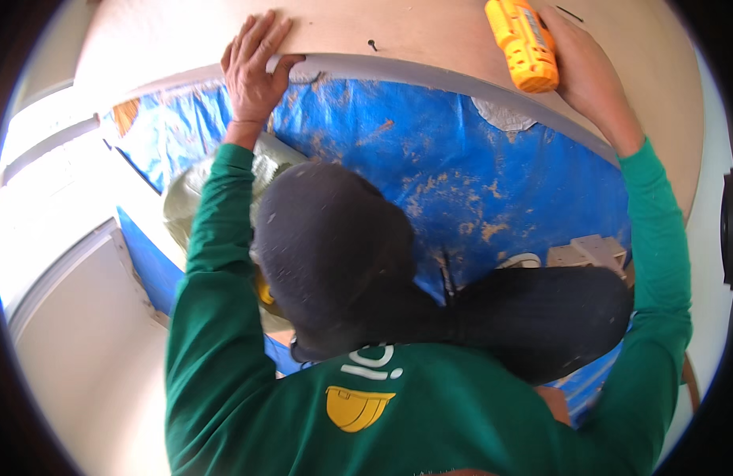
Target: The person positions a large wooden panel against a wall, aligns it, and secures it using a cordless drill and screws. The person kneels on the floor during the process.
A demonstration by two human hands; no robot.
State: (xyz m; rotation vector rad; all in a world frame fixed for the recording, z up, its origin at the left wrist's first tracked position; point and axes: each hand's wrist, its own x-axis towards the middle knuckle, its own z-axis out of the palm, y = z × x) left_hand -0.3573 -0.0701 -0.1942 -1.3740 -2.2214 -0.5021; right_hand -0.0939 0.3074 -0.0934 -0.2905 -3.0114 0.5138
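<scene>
At the upper left my left hand [255, 67] lies flat with fingers spread on a pale wooden board [430, 28], the thumb over its near edge. My right hand [581, 63] is wrapped round the handle of a yellow-orange power drill [525, 47] over the board's right part. The drill's vented rear end points toward me, and its front is out of the picture. Between my hands a small dark screw [372, 44] stands in the board near the edge. Another thin dark piece [570, 13], perhaps a screw, is beyond the drill.
A blue tarp [462, 174] dusted with debris covers the floor below the board. My bent dark-trousered knees fill the middle. A pale sack [184, 186] lies at the left, a white panel [89, 317] stands near it, and wood blocks [589, 252] lie at the right.
</scene>
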